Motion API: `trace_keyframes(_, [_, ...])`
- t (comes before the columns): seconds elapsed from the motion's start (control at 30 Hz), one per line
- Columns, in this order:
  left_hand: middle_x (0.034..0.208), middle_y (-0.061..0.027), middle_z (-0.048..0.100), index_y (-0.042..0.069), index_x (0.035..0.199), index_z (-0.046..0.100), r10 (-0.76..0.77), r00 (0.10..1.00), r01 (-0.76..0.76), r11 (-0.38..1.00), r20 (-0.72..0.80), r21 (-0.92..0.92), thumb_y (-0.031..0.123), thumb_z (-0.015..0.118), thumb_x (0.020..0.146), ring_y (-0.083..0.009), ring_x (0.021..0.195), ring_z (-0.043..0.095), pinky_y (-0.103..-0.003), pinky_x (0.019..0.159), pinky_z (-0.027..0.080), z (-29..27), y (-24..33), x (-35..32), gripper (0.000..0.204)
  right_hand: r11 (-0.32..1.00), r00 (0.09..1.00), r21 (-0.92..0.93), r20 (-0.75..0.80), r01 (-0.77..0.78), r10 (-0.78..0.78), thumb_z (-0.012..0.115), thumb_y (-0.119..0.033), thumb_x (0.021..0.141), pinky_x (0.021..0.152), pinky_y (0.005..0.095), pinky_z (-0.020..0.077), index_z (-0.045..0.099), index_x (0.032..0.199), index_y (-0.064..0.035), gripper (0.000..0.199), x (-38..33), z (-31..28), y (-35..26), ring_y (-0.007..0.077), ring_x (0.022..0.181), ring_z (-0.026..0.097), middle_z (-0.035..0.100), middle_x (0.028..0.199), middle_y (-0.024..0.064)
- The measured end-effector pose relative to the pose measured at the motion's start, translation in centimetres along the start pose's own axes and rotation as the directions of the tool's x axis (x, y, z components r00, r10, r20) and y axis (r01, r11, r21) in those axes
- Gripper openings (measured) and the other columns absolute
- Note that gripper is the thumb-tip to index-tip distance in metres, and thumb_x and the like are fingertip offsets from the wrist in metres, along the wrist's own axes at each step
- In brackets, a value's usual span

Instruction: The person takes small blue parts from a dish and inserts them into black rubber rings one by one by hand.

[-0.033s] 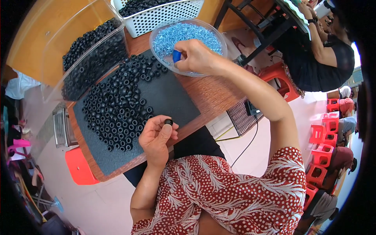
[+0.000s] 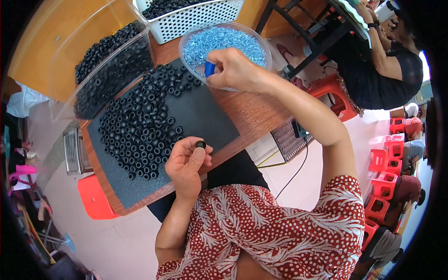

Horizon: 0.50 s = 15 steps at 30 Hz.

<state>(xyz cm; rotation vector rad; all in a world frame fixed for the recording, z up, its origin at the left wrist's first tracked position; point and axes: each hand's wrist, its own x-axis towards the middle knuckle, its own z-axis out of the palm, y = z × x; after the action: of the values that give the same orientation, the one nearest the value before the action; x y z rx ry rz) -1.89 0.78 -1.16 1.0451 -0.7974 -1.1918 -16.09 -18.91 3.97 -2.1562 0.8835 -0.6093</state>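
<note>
My left hand (image 2: 185, 163) pinches a small black ring-shaped rubber piece (image 2: 200, 144) between thumb and fingers, above the front edge of the dark mat (image 2: 212, 126). My right hand (image 2: 233, 69) is closed around a short blue cylinder (image 2: 210, 69), whose exact kind I cannot make out. That hand is over the near side of a round clear tub (image 2: 268, 56) filled with tiny light-blue glittering pieces (image 2: 219, 41). To the left of both hands, a large spread of the same black ring-shaped pieces (image 2: 140, 126) lies on the mat.
Black pieces also fill a tilted clear plastic bin (image 2: 100, 109) at the left and a white perforated basket (image 2: 196, 21) at the back. All this stands around a brown wooden table (image 2: 252, 112). At right, a person in black (image 2: 373, 79) sits on a red stool (image 2: 329, 93).
My right hand has shifted very slightly toward me and to the left, with the blue cylinder a little lower. My left hand still pinches the black piece in the same place.
</note>
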Motion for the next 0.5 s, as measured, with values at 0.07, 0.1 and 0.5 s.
trace_keyframes(0.07, [0.084, -0.0091, 0.061, -0.003, 0.098, 0.054, 0.029, 0.999, -0.027, 0.999, -0.041, 0.042, 0.008, 0.057, 0.087, -0.0107, 0.064, 0.055, -0.022, 0.060, 0.047, 0.4, 1.0, 0.0, 0.016, 0.996, 0.999, 0.084, 0.052, -0.008, 0.004, 0.066, -0.006, 0.069, 0.051, 0.0239, 0.0391, 0.053, 0.069, -0.0009, 0.014, -0.7, 0.9, -1.2, 0.0070, 0.057, 0.050, 0.055, 0.060, 0.0018])
trace_keyframes(0.1, [0.087, -0.0074, 0.059, -0.002, 0.099, 0.055, 0.188, 0.980, -0.176, 0.972, -0.068, 0.152, 0.007, 0.057, 0.087, -0.0093, 0.068, 0.053, -0.021, 0.063, 0.045, 0.5, 1.6, 0.3, 0.015, 0.987, 0.995, 0.163, 0.101, -0.019, 0.003, 0.066, -0.005, 0.069, 0.051, 0.0215, 0.0383, 0.054, 0.069, -0.0014, 0.012, -1.0, 1.3, -1.6, 0.0031, 0.060, 0.049, 0.055, 0.062, -0.0005])
trace_keyframes(0.5, [0.078, -0.0022, 0.054, 0.000, 0.099, 0.053, 0.474, 0.871, -0.371, 0.809, -0.133, 0.457, 0.006, 0.056, 0.088, -0.0089, 0.068, 0.050, -0.022, 0.062, 0.042, -0.2, 1.4, 5.3, 0.013, 0.494, 0.881, 0.732, 0.428, -0.469, 0.201, 0.066, -0.010, 0.072, 0.054, 0.0210, 0.0417, 0.059, 0.075, -0.0027, 0.011, -0.9, 5.0, -4.0, 0.0089, 0.061, 0.055, 0.063, 0.071, 0.0060])
